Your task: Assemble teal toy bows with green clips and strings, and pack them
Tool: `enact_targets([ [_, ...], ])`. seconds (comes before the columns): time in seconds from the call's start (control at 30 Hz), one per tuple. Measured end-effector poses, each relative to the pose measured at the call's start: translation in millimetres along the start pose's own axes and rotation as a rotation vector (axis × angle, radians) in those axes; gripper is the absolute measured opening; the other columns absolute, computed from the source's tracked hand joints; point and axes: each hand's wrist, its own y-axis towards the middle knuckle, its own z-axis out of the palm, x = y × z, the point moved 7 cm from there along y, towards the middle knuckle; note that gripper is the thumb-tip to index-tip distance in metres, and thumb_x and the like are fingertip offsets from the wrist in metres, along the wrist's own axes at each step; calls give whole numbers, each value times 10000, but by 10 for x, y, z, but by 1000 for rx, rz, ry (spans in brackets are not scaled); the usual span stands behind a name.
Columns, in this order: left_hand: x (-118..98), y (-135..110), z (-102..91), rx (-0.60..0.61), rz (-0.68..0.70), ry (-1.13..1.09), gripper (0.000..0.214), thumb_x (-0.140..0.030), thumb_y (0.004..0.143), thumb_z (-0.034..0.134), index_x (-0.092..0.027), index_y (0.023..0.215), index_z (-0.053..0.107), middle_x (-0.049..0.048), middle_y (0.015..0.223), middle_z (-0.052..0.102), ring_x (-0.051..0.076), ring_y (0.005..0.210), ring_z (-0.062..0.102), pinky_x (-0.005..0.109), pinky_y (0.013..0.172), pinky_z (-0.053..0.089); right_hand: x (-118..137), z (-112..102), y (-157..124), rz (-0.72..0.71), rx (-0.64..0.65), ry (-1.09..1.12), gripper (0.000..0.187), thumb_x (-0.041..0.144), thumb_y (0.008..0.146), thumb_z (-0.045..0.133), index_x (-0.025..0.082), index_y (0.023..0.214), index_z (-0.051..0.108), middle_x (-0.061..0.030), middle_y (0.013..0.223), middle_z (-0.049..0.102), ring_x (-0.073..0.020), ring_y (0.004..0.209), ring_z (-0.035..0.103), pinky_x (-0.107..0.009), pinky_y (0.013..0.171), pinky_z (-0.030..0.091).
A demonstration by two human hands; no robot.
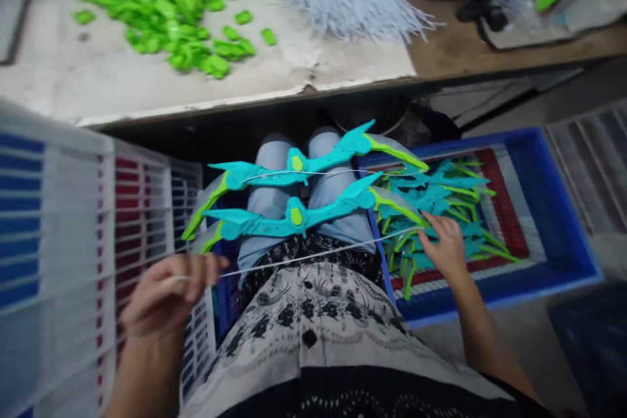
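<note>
The left hand (166,294) pinches a white string (294,260). The right hand (443,245) lies on toy bows (455,192) in the right crate (563,222); I cannot tell its grip. It seems best to keep the string tight.

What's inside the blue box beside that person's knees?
The blue box holds a pile of turquoise-and-green toy bows on a red-and-white striped liner. The right hand rests on the pile. Whatever lies beneath the bows is covered. The left hand pinches a string outside.
</note>
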Motion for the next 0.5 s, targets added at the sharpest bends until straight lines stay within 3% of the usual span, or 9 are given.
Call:
enact_targets([
  [0.1,246,-56,329,-11,-77,-112,148,-306,691,722,-194,633,644,32,578,639,203,694,623,382,714,518,503,-158,412,-99,-142,72,278,290,826,586,186,1077,641,-103,966,650,-238,923,583,-404,840,473],
  [0.17,405,-78,477,-23,-178,-136,131,-267,691,749,-173,745,676,52,642,688,208,726,656,353,714,520,1146,-100,692,-247,-130,218,233,221,849,556,183,1065,633,-90,944,656,-213,912,581,-369,838,467],
  [0.23,513,-115,590,-5,-296,-154,185,-269,708,747,-148,831,680,74,692,713,206,724,675,330,710,522,2007,128,849,-508,26,348,224,212,875,518,164,1067,623,-96,944,655,-203,916,568,-348,831,460],
  [0.33,513,-155,731,81,-367,-165,193,-286,724,736,-115,782,666,98,742,723,208,743,686,312,719,527,3185,650,788,-841,330,292,352,327,887,515,163,1193,569,-135,1106,605,-244,977,529,-382,823,445],
  [0.4,462,-162,794,124,-364,-187,207,-305,749,714,-116,744,629,98,745,722,197,728,686,301,703,529,3636,995,700,-884,493,173,518,374,857,559,199,1333,455,-166,1208,535,-270,989,512,-403,796,451],
  [0.5,414,-163,853,181,-345,-258,252,-357,794,665,-134,773,550,80,712,708,178,665,677,290,656,527,3815,1271,593,-830,657,59,616,300,878,524,269,1443,280,-170,1202,499,-264,984,519,-385,758,475],
])
